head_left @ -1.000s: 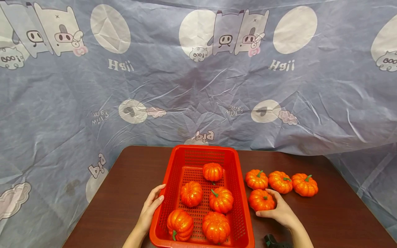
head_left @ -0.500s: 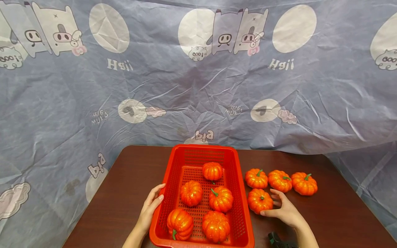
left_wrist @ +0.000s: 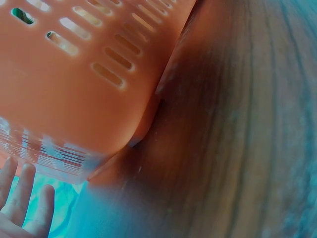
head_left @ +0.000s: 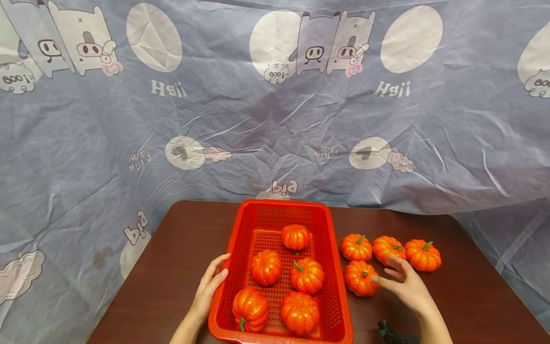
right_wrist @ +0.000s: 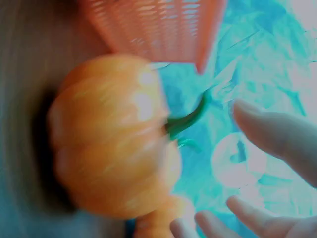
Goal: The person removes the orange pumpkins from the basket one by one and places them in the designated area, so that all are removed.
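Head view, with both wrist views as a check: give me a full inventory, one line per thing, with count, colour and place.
Basket: 1, red, on the table, slotted walls
Pumpkins in the basket: 5, orange, some green stems showing, spread over its floor
Loose pumpkins: 4, orange with green stems, on the table right of the basket; three in a row, one nearer
Table: 1, dark brown, under everything
Cloth: grey-blue with pale prints of pigs, circles and words, behind the table
Partly cut-off object: 1, black, bottom edge beside the right wrist; use unclear
Left hand: 1, bare, at the basket's left rim
Right hand: 1, bare, beside the nearest loose pumpkin
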A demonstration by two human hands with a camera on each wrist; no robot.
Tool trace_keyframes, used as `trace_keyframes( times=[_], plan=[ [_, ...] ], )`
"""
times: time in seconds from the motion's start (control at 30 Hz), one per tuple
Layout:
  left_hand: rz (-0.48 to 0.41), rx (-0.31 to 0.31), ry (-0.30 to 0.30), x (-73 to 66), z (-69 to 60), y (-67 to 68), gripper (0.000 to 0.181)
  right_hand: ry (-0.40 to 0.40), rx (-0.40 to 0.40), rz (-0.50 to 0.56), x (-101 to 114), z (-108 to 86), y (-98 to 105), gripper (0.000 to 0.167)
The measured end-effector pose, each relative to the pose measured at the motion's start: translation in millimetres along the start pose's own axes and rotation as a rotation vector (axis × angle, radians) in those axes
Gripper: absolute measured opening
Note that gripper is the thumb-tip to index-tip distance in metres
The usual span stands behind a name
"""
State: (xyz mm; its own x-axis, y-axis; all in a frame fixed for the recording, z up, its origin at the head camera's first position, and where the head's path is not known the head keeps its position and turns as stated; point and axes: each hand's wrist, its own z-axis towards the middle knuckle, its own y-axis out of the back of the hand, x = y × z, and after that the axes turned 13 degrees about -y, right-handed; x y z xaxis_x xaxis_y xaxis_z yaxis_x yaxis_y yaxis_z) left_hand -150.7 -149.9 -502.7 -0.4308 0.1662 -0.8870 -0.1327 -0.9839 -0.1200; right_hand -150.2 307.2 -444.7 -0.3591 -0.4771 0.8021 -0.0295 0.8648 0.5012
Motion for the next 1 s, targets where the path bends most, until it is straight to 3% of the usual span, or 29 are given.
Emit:
trace_keyframes(
  times=[0.13, 0.37, 0.73, 1.0],
  plan=[
    [0.006, -0.011, 0.007, -0.4, 0.2, -0.3, 0.039, 0.051, -0.035, 0.092, 16, -6.8, 2, 0.079],
    [0.047, -0.013, -0.009, -0.9, -0.7, 0.2, 0.039, 0.158, -0.011, 0.165, 47, -10.8, 5, 0.068],
    [0.057, -0.012, 0.0, -0.7, 0.0, -0.1, 0.039, 0.414, 0.097, 0.259, 104, -7.7, -11, 0.054],
    [0.052, -0.019, 0.009, 0.3, -0.5, -0.2, 0.038, 0.418, 0.21, 0.289, 140, -3.9, -41, 0.057]
  ],
)
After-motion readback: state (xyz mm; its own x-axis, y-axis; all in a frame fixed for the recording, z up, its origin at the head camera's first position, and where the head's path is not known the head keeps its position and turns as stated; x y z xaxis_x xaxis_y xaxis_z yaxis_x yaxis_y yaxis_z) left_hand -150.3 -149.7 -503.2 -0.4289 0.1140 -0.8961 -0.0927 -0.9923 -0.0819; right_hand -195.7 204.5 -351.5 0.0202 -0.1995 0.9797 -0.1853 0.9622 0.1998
